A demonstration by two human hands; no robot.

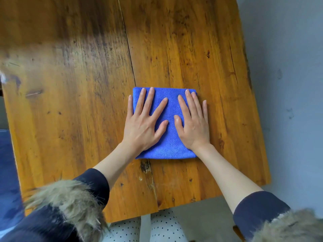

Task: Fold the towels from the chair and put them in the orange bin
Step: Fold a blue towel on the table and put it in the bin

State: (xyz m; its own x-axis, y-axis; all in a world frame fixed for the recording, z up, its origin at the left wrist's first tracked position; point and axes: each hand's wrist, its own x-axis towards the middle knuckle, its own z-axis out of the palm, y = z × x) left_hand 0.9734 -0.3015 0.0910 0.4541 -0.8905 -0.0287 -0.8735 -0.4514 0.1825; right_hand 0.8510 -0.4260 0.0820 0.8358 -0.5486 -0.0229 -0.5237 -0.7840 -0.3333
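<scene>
- Blue microfibre towel (172, 137), folded to a compact square, flat on worn orange-brown wooden surface (73, 84), just right of the long crack between two planks, toward the near edge.
- Left hand (143, 124) and right hand (193, 126) palm-down on the towel, side by side, fingers straight and spread, pointing far; nothing pinched or curled round, grip flat and pressing only.
- Left hand's little finger over the towel's left edge onto bare wood; right hand's little finger likewise off the right edge.
- Judged soft, light and limp: likely to sag or spring open if lifted by one corner; layers probably free to slide over each other.
- Best hold, at a guess: thumb above and fingers below along a folded edge, or both hands under opposite sides, keeping the stack closed.
- Napped pile likely to cling slightly to the wood rather than skid.
- Stage judged as smoothing after a fold; transfer to the bin not yet done.
- Dark sleeves (94, 184) with fur trim (70, 203) in the near corners; dotted fabric below the surface's near edge.
- Orange bin and chair out of view; other towels not visible.
- Number of layers in the fold impossible to tell; towel's middle and sides largely covered by the hands.
- Blue shape (7, 172) at far left cut off by the frame, unidentifiable; top-left corner blurred.
</scene>
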